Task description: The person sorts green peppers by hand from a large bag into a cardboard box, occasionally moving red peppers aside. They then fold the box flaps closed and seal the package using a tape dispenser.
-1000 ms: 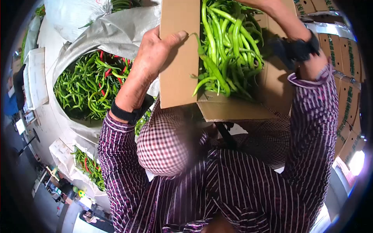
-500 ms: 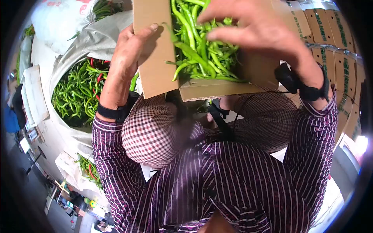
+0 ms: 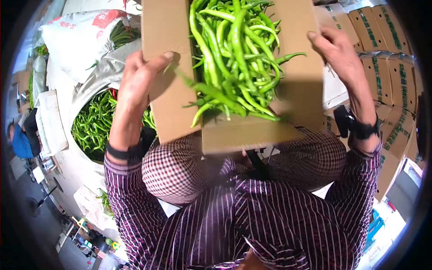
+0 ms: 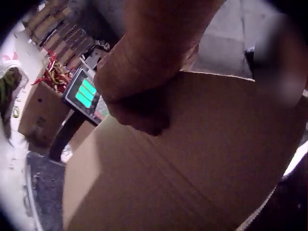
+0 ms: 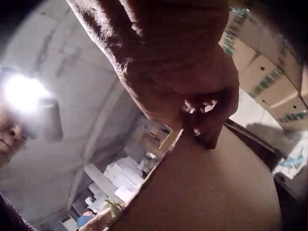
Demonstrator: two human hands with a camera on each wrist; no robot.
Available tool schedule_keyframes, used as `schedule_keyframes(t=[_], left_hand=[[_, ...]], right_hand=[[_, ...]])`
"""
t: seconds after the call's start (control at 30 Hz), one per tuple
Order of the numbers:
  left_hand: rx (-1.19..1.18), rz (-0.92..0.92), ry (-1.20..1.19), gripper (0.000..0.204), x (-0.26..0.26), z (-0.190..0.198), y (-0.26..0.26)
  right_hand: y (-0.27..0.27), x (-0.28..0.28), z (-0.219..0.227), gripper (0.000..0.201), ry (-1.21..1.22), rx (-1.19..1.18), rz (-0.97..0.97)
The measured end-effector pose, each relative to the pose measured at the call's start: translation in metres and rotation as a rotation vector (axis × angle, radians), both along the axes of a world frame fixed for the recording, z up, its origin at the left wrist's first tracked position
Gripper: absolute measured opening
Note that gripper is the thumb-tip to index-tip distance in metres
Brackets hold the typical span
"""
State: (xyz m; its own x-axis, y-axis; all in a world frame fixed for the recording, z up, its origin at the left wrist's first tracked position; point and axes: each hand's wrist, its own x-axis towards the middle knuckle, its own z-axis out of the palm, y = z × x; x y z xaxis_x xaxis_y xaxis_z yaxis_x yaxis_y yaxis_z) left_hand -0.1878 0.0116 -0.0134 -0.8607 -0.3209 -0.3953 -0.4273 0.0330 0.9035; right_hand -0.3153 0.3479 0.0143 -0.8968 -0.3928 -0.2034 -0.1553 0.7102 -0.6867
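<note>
An open cardboard box (image 3: pixel 171 108) filled with long green peppers (image 3: pixel 238 54) is held up above the person's knees. The left hand (image 3: pixel 141 81) grips the left flap, thumb on its inner face; in the left wrist view that hand (image 4: pixel 139 91) has its fingers over the cardboard (image 4: pixel 216 125). At the right flap, the right hand (image 3: pixel 339 51) has its fingers curled round the edge, and the right wrist view shows this hand (image 5: pixel 187 82) pinching the cardboard (image 5: pixel 207 183). Some peppers hang over the box's near left corner.
A sack of green peppers (image 3: pixel 94 128) stands on the left, with a white sack (image 3: pixel 83 38) behind it. Printed cartons (image 3: pixel 402 81) are stacked at the right. The left wrist view shows a device with a lit green display (image 4: pixel 85 92).
My right hand has moved from over the peppers to the right flap and now holds it. The box, with my left hand still on its flap, first shifted left, then lower in the view.
</note>
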Motion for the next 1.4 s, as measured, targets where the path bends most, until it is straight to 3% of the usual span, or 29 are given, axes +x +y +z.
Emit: schedule_keyframes(t=[0.03,0.1,0.13,0.27,0.3,0.37,0.43,0.5,0.53,0.57,0.63,0.7,0.77,0.8,0.87,0.9,0.97,1.03,1.07,1.17,1.23,1.3,1.37,1.4], left_hand=[[0.061,-0.079,0.026,0.028,0.001,-0.011,-0.007],[-0.105,-0.198,0.014,0.023,-0.008,-0.024,-0.020],[-0.111,-0.167,0.023,0.023,-0.012,-0.014,-0.016],[0.011,-0.112,0.003,0.023,-0.006,0.011,-0.006],[0.012,-0.104,-0.004,0.023,-0.004,-0.004,-0.016],[-0.163,-0.388,-0.141,0.029,-0.006,-0.039,-0.044],[-0.167,-0.369,-0.064,0.038,-0.006,-0.023,-0.033],[-0.640,-0.328,0.258,0.047,-0.001,-0.020,-0.030],[-0.840,-0.194,0.419,0.047,-0.003,-0.004,-0.016],[-0.898,-0.093,0.520,0.050,-0.006,0.016,0.001],[-0.844,-0.212,0.624,0.048,-0.018,0.027,0.020],[-0.771,-0.544,0.391,0.043,-0.034,0.024,0.046],[-0.790,-0.756,0.102,0.036,-0.063,0.005,0.068],[-0.795,-0.757,0.104,0.036,-0.068,-0.013,0.076],[-0.832,-0.582,0.207,0.031,-0.072,-0.046,0.085],[-0.766,-0.650,0.206,0.031,-0.072,-0.042,0.088],[-0.815,-0.578,0.102,0.039,-0.075,-0.038,0.093],[-0.848,-0.474,0.148,0.050,-0.081,-0.044,0.079],[-0.912,-0.505,0.107,0.067,-0.080,-0.047,0.076],[-0.987,-0.435,0.132,0.075,-0.089,-0.060,0.073],[-0.920,-0.536,0.060,0.075,-0.091,-0.049,0.075],[-0.766,-0.739,-0.100,0.078,-0.090,-0.041,0.077],[-0.679,-0.674,-0.009,0.073,-0.081,-0.034,0.076],[-0.512,-0.573,0.066,0.069,-0.085,-0.029,0.076]], right_hand=[[0.004,0.001,-0.014,0.033,0.000,-0.002,-0.001],[-0.001,-0.015,-0.030,0.032,-0.141,-0.130,-0.003],[-0.015,-0.009,-0.008,0.033,-0.110,0.003,-0.023],[0.000,-0.015,0.002,0.033,-0.190,-0.090,0.020],[0.000,-0.016,-0.007,0.033,-0.197,-0.088,0.027],[-0.002,-0.019,-0.024,0.034,-0.248,-0.076,0.022],[-0.010,-0.014,-0.015,0.033,-0.186,-0.020,0.010],[0.000,-0.012,-0.021,0.033,-0.044,0.082,0.048],[-0.004,-0.001,-0.012,0.037,0.186,0.130,0.083],[-0.009,0.007,-0.009,0.037,0.190,0.129,0.078],[-0.021,0.021,-0.005,0.039,0.916,0.108,0.148],[-0.032,0.033,0.006,0.044,0.881,0.149,0.218],[-0.040,0.038,-0.010,0.039,0.699,0.081,0.443],[-0.044,0.039,-0.018,0.039,0.703,0.078,0.440],[-0.053,0.031,-0.032,0.038,0.316,0.309,0.669],[-0.057,0.025,-0.030,0.038,0.318,0.305,0.666],[-0.059,0.014,-0.030,0.052,0.073,0.363,0.591],[-0.062,0.003,-0.039,0.055,0.082,0.321,0.596],[-0.065,-0.002,-0.042,0.054,0.003,0.282,0.553],[-0.072,-0.009,-0.077,0.050,-0.054,0.157,0.407],[-0.078,-0.011,-0.078,0.045,-0.512,-0.201,0.047],[-0.071,-0.007,-0.072,0.035,-0.370,-0.079,0.210],[-0.065,-0.001,-0.055,0.030,-0.372,-0.267,0.242],[-0.063,-0.001,-0.043,0.029,-0.403,-0.382,0.206]])
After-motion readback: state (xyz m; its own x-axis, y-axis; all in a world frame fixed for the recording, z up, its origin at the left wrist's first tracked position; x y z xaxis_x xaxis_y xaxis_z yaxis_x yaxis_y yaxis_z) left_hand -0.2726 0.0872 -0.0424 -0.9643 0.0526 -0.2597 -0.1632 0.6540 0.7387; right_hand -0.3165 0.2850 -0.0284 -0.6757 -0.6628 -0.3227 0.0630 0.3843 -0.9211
